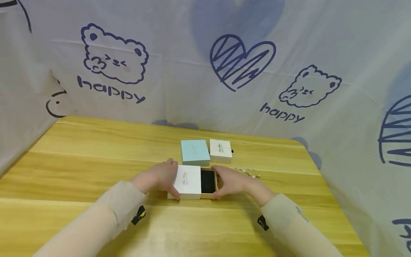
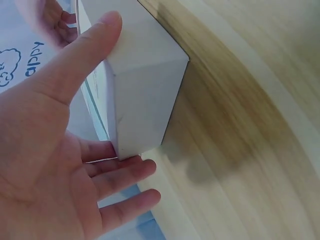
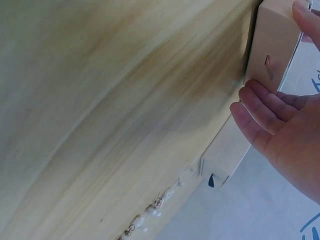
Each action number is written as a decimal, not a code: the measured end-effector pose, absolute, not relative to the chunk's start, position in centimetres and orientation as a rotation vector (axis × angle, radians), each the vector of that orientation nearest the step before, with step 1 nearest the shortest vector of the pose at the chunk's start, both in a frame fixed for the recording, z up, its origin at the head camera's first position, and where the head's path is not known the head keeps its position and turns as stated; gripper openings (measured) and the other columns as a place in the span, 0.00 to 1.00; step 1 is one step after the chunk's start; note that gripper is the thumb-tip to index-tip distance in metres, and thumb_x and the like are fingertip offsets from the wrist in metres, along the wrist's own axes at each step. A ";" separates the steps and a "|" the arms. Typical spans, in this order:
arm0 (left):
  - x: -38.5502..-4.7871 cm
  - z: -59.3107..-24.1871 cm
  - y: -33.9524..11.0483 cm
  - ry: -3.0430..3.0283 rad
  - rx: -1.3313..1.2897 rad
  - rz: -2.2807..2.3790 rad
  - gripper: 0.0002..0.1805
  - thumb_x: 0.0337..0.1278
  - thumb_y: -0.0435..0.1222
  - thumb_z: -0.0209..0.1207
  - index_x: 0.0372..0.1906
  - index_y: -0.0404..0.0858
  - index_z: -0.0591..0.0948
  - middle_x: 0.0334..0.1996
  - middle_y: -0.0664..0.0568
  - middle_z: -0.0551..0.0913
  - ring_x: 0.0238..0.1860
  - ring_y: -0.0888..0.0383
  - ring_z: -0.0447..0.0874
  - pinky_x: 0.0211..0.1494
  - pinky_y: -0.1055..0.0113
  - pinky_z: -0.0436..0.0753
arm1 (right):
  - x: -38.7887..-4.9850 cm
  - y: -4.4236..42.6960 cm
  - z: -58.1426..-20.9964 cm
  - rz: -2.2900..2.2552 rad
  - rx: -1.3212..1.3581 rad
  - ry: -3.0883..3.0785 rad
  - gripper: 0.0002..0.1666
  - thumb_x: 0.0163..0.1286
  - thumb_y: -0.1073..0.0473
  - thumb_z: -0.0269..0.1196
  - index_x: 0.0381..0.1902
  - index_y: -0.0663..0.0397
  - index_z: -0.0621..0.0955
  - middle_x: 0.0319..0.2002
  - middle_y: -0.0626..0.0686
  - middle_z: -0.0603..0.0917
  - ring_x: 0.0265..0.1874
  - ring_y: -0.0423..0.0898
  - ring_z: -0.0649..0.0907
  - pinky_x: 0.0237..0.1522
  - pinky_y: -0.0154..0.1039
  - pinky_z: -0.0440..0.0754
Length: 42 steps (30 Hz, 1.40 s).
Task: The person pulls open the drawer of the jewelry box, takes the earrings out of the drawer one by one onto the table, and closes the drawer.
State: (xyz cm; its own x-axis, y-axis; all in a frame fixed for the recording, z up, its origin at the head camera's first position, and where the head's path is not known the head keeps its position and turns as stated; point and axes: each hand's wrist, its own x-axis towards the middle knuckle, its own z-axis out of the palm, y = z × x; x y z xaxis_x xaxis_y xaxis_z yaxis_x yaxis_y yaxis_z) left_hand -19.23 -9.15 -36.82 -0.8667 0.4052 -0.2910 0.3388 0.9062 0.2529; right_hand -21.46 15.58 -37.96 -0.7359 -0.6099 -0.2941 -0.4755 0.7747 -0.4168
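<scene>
A white slide-out gift box sits on the table with its drawer partly drawn out to the right. My left hand (image 1: 159, 177) grips the box's white printed sleeve (image 1: 190, 181), thumb on the near side and fingers at the far side. In the left wrist view the thumb lies along the sleeve's side (image 2: 145, 90), and some fingers extend past its corner. My right hand (image 1: 233, 181) holds the drawer (image 1: 208, 195) by its near and far sides at the right end. Black padding (image 1: 208, 181) shows inside. The drawer's end face (image 3: 272, 50) has a small slit-like mark.
Behind the sleeve stands a light blue box (image 1: 195, 152). Beside that is a smaller white box (image 1: 221, 150) with a black pull tab. A thin jewellery chain with white ornaments (image 1: 249, 172) lies right of my right hand. A printed cloth (image 1: 179, 71) hangs behind the wooden table (image 1: 96, 153).
</scene>
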 end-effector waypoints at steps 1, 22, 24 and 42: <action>-19.2 -36.7 -9.0 2.733 0.544 0.256 0.57 0.27 0.56 0.74 0.61 0.23 0.65 0.52 0.37 0.72 0.46 0.49 0.75 0.54 0.54 0.78 | -21.5 15.5 -37.9 -0.444 -0.822 2.551 0.57 0.52 0.45 0.71 0.70 0.65 0.56 0.67 0.61 0.66 0.63 0.54 0.70 0.65 0.48 0.67; -19.0 -35.7 -7.7 2.716 0.452 0.070 0.52 0.27 0.57 0.74 0.58 0.28 0.68 0.49 0.39 0.75 0.42 0.50 0.74 0.50 0.55 0.79 | -21.1 12.0 -38.3 -0.553 -0.933 2.463 0.56 0.50 0.49 0.73 0.68 0.63 0.56 0.54 0.54 0.76 0.50 0.42 0.76 0.55 0.37 0.74; -19.0 -35.6 -7.7 2.717 0.454 0.068 0.52 0.28 0.56 0.74 0.58 0.28 0.68 0.49 0.39 0.74 0.42 0.50 0.74 0.51 0.55 0.79 | -20.9 11.7 -38.1 -0.527 -0.924 2.472 0.59 0.51 0.49 0.72 0.71 0.64 0.51 0.59 0.56 0.73 0.54 0.44 0.76 0.59 0.38 0.73; -19.2 -35.5 -7.8 2.716 0.472 0.079 0.52 0.26 0.56 0.75 0.56 0.27 0.69 0.48 0.39 0.75 0.40 0.50 0.74 0.50 0.55 0.79 | -20.9 11.1 -37.6 -0.369 -0.895 2.521 0.54 0.55 0.45 0.69 0.71 0.61 0.56 0.64 0.55 0.70 0.59 0.46 0.73 0.63 0.41 0.70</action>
State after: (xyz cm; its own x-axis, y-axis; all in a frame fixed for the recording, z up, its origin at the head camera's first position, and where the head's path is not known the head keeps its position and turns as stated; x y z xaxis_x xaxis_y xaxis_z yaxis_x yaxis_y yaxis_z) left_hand -19.16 -7.84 -35.52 -0.8708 0.3359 -0.3591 0.3144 0.9418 0.1186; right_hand -20.85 11.13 -37.63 -0.6951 -0.6475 -0.3122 -0.5311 0.7553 -0.3840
